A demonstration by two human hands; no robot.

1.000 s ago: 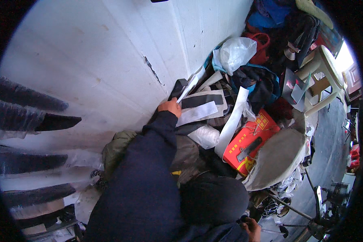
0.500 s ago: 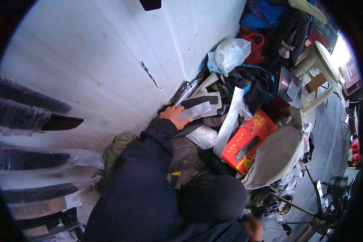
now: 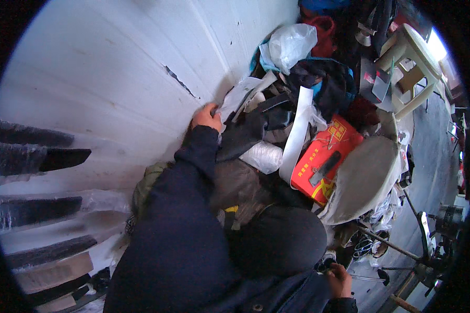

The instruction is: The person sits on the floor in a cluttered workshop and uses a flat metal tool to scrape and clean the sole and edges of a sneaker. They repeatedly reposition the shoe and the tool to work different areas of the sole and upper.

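My left hand (image 3: 208,118) is beside the white wall, its fingers curled at the edge of a pale, flat sheet (image 3: 239,95) that stands tilted over the pile. Just right of it lie dark, folded pieces of material (image 3: 256,125) and a cone of white thread (image 3: 263,157). Low in the picture, past my dark-clad knee (image 3: 277,242), my right hand (image 3: 341,280) has its fingers bent beside a small black thing (image 3: 326,263). What the right hand holds, if anything, I cannot make out.
A long white strip (image 3: 297,138) leans by a red box (image 3: 324,156) with a dark flat piece on it. A grey-beige cushion-like piece (image 3: 364,180) lies right of that. Farther back are a clear plastic bag (image 3: 292,44) and a cream stool (image 3: 415,68). Wrapped dark strips (image 3: 36,211) sit left.
My left hand has moved up and left to the wall, and the pale sheet under it has been lifted and tilted. Dark pieces beneath now show. My right hand has shifted slightly right.
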